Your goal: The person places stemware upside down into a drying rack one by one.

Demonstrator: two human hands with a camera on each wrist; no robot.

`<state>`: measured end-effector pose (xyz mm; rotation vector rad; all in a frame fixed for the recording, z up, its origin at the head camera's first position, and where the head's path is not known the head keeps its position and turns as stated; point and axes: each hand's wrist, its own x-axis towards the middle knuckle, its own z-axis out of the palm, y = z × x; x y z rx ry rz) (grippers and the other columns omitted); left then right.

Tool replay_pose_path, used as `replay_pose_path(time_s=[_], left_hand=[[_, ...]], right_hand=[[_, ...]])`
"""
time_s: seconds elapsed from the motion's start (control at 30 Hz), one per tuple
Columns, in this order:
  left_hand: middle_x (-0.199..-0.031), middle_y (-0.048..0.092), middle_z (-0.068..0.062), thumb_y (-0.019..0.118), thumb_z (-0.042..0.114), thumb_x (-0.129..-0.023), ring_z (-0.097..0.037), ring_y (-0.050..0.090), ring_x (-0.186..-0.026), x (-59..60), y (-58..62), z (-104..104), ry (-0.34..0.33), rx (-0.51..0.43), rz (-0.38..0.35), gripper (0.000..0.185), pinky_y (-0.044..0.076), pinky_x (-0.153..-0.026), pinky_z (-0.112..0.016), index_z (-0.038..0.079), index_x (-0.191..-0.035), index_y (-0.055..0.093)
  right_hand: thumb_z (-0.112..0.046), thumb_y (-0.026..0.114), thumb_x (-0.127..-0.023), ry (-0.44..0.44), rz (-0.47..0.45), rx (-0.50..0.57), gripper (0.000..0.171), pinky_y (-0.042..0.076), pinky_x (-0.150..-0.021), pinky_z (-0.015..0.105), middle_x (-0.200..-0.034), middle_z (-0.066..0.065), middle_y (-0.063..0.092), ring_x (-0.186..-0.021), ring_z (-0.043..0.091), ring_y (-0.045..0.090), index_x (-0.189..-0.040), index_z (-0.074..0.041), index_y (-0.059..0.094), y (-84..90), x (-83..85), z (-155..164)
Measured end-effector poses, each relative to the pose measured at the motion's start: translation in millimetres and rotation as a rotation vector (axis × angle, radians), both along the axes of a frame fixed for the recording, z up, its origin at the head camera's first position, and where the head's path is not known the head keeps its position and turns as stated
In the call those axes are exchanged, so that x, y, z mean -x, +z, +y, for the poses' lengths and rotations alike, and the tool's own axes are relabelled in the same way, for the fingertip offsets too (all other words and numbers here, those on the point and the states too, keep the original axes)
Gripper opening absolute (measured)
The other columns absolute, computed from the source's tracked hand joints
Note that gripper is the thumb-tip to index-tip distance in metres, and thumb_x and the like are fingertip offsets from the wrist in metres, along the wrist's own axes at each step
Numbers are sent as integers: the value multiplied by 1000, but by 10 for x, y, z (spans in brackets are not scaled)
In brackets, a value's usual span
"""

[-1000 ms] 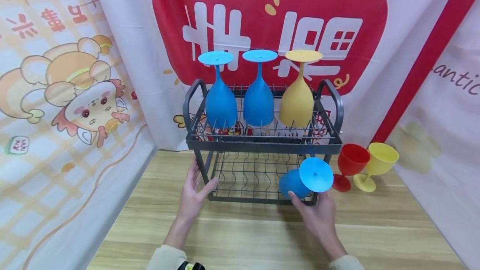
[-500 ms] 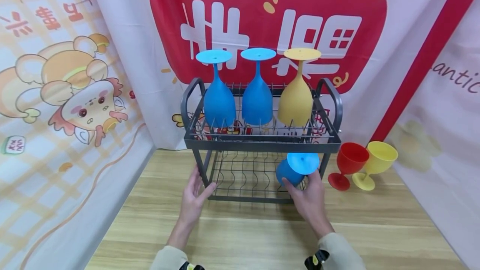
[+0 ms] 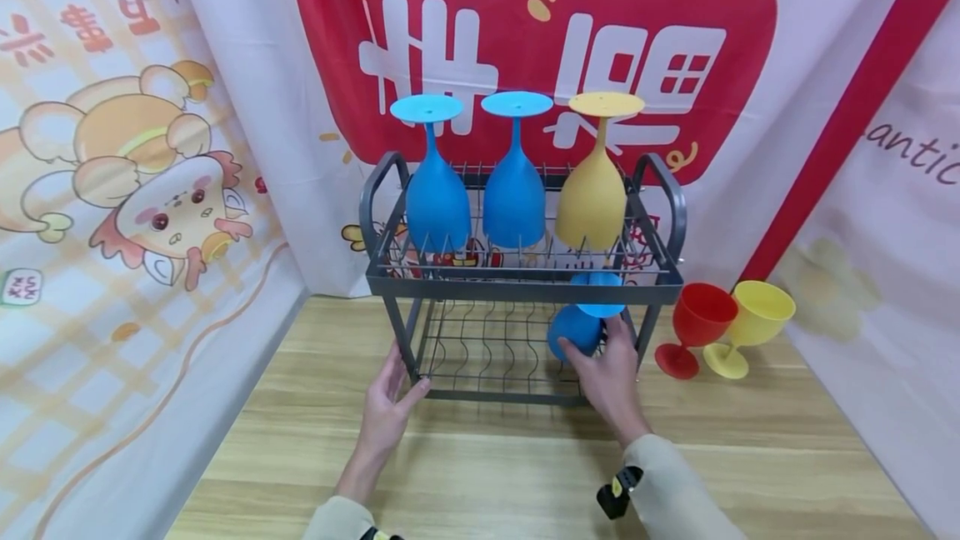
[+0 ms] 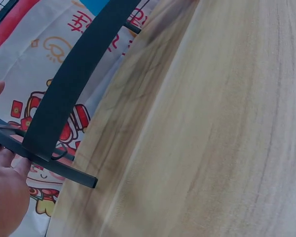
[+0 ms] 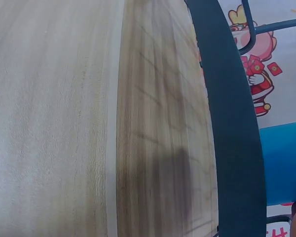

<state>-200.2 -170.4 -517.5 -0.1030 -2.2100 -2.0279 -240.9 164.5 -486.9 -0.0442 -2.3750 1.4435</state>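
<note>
A dark two-tier wire dish rack (image 3: 525, 282) stands on the wooden table. My right hand (image 3: 609, 365) grips a blue plastic goblet (image 3: 576, 328) by its bowl, base up, inside the lower tier at the right; the right wrist view shows the blue goblet (image 5: 285, 163) beside a rack bar (image 5: 232, 123). My left hand (image 3: 390, 390) holds the rack's front left leg, thumb against the bottom bar; the left wrist view shows its fingers (image 4: 5, 163) at the rack frame (image 4: 64, 98). On the upper tier two blue goblets (image 3: 437, 198) (image 3: 514, 194) and a yellow goblet (image 3: 593, 194) stand upside down.
A red goblet (image 3: 693, 327) and a yellow goblet (image 3: 753, 319) stand upright on the table right of the rack. Printed fabric backdrops close in the left, back and right sides. Bare wooden tabletop (image 3: 487, 473) lies in front of the rack.
My right hand has carried the blue goblet from in front of the rack's lower right corner up and into the lower tier. The left hand has stayed on the rack's left leg.
</note>
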Motion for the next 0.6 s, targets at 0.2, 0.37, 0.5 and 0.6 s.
replay_pose_path(time_s=[0.2,0.37,0.5,0.6], left_hand=[[-177,21,-9,70,7,-99,-32,19,-166,5,-29,-10,12,-9,-16,86,17,-136,-47,9,-169,20],[-176,25,-12,68,15,-103,-35,24,-164,5,-28,-21,23,-29,-43,79,20,-134,-45,11,-168,23],[-174,31,-11,69,24,-104,-35,30,-162,10,-38,-20,75,-31,-72,74,25,-132,-42,13,-166,30],[-172,36,-10,72,28,-102,-34,34,-160,19,-58,-16,117,-19,-88,74,28,-131,-42,15,-165,35]], right_hand=[[-28,81,-96,5,-66,-37,84,42,-120,68,-165,17,42,-148,46,47,-162,-14,32,3,95,-21],[-31,80,-97,0,-106,-54,85,41,-120,69,-165,21,39,-149,47,44,-163,-10,30,-39,159,-6],[-33,79,-97,-9,-135,-52,86,40,-120,69,-163,22,39,-149,48,43,-163,-7,31,-64,182,0],[-32,79,-97,-8,-147,-46,85,40,-121,69,-163,22,39,-150,47,43,-163,-8,31,-78,199,3]])
